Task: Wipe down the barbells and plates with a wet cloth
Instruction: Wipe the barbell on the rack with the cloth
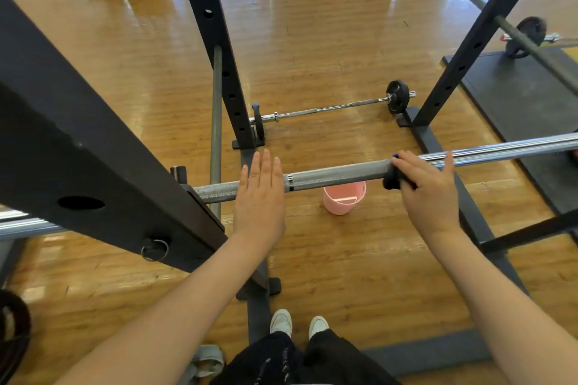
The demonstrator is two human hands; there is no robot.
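Floor: a glossy wooden gym floor [328, 40] ran right across the view, with dark rubber mats at the right edge.
Feet: right below the camera, two white shoes [298, 323] stood on the wood beside the rack's base rail.
Left hand: the left hand [259, 197] lay flat and released over the bar, fingers straight, gripping nothing.
Right hand: the right hand [428, 187] pressed a dark cloth [392, 180] onto the bar, fingers draped over it; whether the thumb wrapped underneath could not be told.
Bar: the barbell [337, 173] lay across the rack at hand height, its rough grey part between the hands, its shiny part running off to the right.
Bucket: a pink bucket [344, 198] sat on the floor just beyond and below the bar, between the hands.
Rack: a black upright [93, 147] crowded the left, close to the left hand.
Far end: a second barbell [328, 108] with small plates [397, 97] lay on the floor past the rack, not yet reached by the cloth.
Risk: the bar could roll under the wiping push, since the flat left hand only steadied it; a long stroke left could knock knuckles on the upright; a step forward could tip the bucket.
Room: open run to the right along the bar; tight on the left.
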